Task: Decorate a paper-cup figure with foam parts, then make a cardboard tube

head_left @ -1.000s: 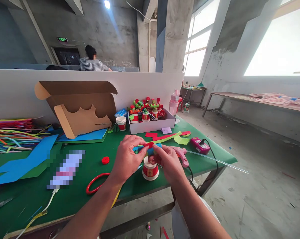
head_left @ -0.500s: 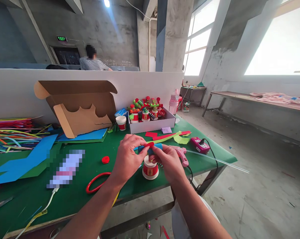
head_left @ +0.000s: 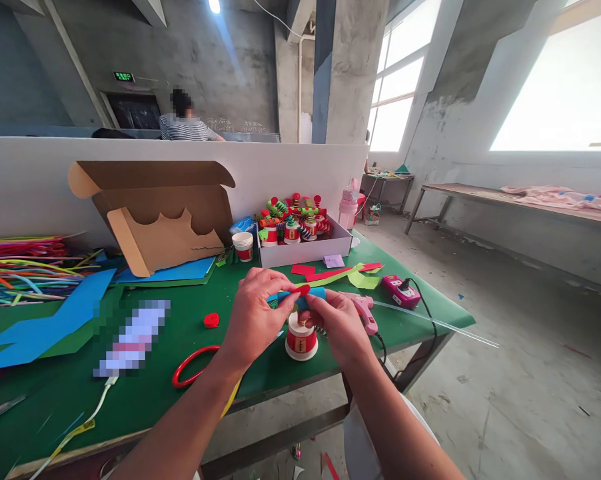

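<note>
Two hands hold a blue roll with a red piece above an upturned cup.
The left hand (head_left: 258, 310) grasps the roll (head_left: 317, 293) near its left end, thumb and fingertips meeting at the red piece (head_left: 303, 291); the right hand (head_left: 339, 320) pinches the roll's right part between thumb and finger, its other fingers curled below, and whether these also grip something I cannot tell. The roll lies level between the hands, over the green table (head_left: 180, 317), with the red piece on top at its middle. The cup (head_left: 301, 343) stands rim down just below. Left of it lie scissors (head_left: 193, 368), partly hidden by the left arm, and a red disc (head_left: 211, 321); a pink glue gun (head_left: 365, 312) rests beside the right hand.
</note>
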Action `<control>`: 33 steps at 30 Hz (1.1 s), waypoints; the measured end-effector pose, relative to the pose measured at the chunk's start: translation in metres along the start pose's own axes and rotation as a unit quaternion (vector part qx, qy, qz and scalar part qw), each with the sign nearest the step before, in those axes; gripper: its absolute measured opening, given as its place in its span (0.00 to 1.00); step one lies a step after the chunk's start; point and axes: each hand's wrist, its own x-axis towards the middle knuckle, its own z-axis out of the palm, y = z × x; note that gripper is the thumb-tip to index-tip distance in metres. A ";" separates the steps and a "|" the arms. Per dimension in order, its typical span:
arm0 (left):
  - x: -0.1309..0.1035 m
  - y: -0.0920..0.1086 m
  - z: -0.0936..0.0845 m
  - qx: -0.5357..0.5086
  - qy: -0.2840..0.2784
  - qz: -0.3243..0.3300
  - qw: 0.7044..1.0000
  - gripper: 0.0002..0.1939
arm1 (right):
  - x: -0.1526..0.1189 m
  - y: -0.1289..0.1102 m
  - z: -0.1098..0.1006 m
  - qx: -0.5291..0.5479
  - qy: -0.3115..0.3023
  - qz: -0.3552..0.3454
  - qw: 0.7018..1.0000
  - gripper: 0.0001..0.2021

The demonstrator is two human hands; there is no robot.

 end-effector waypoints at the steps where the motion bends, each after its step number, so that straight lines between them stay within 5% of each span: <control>1: 0.001 0.000 -0.002 -0.005 -0.004 -0.005 1.000 0.03 | 0.000 0.000 0.000 -0.001 0.000 0.000 1.000 0.14; 12: 0.005 -0.002 -0.010 -0.069 -0.045 -0.065 0.994 0.08 | -0.001 -0.001 0.001 -0.024 -0.046 -0.007 0.999 0.14; 33: 0.003 -0.004 -0.004 -0.052 -0.020 -0.015 0.998 0.02 | -0.002 0.000 0.000 0.001 -0.043 -0.008 0.999 0.15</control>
